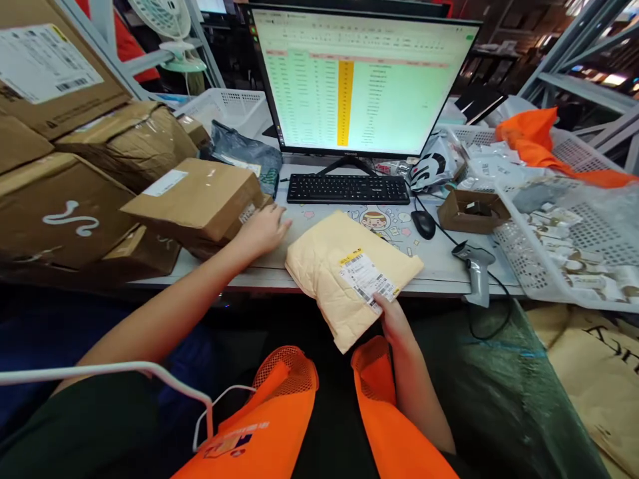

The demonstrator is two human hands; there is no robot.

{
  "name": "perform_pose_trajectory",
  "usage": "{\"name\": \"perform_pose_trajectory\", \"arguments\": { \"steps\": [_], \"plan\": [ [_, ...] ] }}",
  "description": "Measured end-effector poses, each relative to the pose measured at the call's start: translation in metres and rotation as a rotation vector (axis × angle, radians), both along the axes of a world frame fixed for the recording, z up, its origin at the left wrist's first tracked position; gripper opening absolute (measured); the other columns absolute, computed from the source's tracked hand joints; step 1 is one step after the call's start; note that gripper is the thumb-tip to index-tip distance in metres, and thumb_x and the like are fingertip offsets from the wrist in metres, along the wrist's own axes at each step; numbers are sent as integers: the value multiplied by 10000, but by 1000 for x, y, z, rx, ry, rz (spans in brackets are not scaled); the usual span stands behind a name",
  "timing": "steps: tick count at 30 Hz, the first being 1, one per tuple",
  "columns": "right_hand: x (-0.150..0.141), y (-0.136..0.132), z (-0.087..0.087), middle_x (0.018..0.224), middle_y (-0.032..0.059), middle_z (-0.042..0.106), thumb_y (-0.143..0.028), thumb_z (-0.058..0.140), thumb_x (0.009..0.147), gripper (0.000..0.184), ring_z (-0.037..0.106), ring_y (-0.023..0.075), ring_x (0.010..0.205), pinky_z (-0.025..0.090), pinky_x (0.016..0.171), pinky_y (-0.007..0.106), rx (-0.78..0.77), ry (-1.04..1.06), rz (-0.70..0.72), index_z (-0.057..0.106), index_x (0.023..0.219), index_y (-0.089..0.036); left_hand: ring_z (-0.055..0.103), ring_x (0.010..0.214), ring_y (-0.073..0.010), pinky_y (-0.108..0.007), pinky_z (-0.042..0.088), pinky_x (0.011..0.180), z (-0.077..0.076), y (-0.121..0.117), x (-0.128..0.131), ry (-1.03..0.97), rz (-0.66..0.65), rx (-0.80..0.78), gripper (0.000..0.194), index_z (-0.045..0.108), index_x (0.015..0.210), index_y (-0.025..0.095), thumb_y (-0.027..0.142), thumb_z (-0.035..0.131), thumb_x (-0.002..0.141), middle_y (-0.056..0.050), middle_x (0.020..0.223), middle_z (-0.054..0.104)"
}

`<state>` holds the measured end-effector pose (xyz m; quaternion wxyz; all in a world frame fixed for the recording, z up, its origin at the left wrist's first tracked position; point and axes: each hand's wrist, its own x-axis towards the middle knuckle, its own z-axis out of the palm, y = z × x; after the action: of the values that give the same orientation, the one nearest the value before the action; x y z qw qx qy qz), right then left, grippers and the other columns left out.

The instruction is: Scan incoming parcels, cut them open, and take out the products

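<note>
In my right hand (392, 318) is a cream padded mailer (344, 266), pinched at its lower right edge, with the thumb over its white and yellow shipping label (368, 278). The mailer lies tilted, partly above the desk mat and partly past the desk's front edge. My left hand (265, 231) is beside the right end of a brown cardboard box (200, 199), fingers apart and pointing right, with nothing seen in them. Whether it touches the box I cannot tell.
Cardboard boxes (60, 206) are stacked at the left. Behind the mailer stand a keyboard (348, 189) and a monitor (369, 86) showing a spreadsheet. To the right are a mouse (423, 224), a corded barcode scanner (476, 266), a small open box (456, 219) and a white basket (529, 266) holding label rolls.
</note>
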<state>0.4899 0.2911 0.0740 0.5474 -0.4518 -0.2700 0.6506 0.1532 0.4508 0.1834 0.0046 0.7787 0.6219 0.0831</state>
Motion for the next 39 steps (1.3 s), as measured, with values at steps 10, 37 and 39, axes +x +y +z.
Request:
{"name": "perform_pose_trajectory", "arguments": {
  "steps": [10, 37, 39],
  "plan": [
    [5, -23, -6, 870, 96, 765, -777, 716, 815, 644, 710, 271, 800, 566, 709, 386, 83, -487, 605, 764, 1058, -182, 577, 1315, -451, -568, 462, 1099, -26, -24, 24, -34, 120, -166, 698, 701, 1255, 90, 675, 564, 900, -243, 1331, 673],
    [71, -1, 106, 561, -53, 566, -338, 878, 675, 434, 481, 121, 471, 399, 430, 239, 127, -611, 21, 752, 1052, -165, 545, 875, -252, -374, 440, 863, 46, -28, 23, -527, 68, 642, 343, 489, 699, 210, 362, 697, 925, -57, 807, 545],
    [48, 1, 109, 572, -48, 581, -328, 855, 701, 473, 529, 140, 499, 436, 451, 245, 171, -619, 136, 757, 1137, -172, 549, 870, -242, -367, 445, 863, 35, -25, 24, -557, 86, 597, 321, 487, 713, 209, 354, 679, 926, -56, 820, 554]
  ]
}}
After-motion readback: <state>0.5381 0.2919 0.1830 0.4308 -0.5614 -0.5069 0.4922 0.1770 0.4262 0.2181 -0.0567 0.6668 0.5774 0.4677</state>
